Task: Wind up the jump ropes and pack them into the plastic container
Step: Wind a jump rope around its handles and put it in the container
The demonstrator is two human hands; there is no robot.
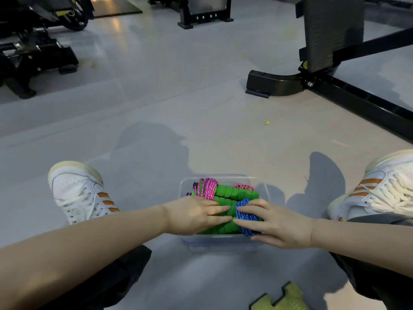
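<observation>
A clear plastic container (223, 242) stands on the grey floor between my feet. Inside it lie two wound jump ropes with green foam handles (234, 192). The pink rope (206, 187) sits at the far side, and the blue rope (245, 217) lies at the near right. My left hand (194, 214) lies flat with straight fingers pressing on the green handles of the near bundle. My right hand (277, 224) presses on the blue coil with straight fingers, its thumb along the container's near rim.
My two white shoes with orange stripes (78, 193) (380, 189) flank the container. A black gym machine base (274, 83) stands at the far right, and more black equipment (33, 52) at the far left. A yellow-green foam mat piece (281, 298) lies near the bottom.
</observation>
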